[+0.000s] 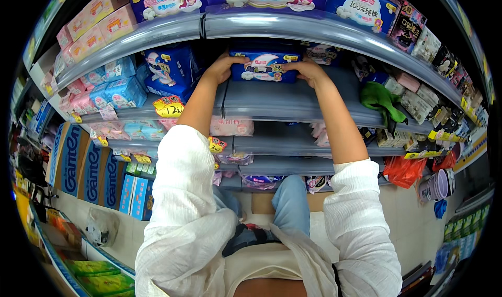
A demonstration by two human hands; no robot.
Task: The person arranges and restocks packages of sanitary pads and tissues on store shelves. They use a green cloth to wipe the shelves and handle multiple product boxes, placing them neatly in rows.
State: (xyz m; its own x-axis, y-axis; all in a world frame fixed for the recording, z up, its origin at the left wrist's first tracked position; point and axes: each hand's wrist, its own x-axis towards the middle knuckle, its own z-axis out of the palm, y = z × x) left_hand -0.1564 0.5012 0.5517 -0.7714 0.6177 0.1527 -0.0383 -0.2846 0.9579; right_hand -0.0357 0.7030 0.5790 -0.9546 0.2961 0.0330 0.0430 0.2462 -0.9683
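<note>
Both my arms reach forward onto a grey metal store shelf (270,101). Between my hands is a dark blue pack of sanitary pads (264,70), its printed front towards me. My left hand (222,66) grips its left end, thumb across the front. At the right end, my right hand (308,69) holds it the same way, with its thumb on the front. The fingers behind the pack are hidden. Another blue pack (322,54) lies deeper on the shelf, just right of my right hand. Left of my left hand stand more blue packs (168,67).
The upper shelf's clear front strip (274,24) overhangs my hands. A green cloth (376,97) drapes over the shelf edge at right. Yellow price tags (168,106) stick out at left. Cardboard cartons (72,159) stand on the floor at left; buckets (433,185) stand at right.
</note>
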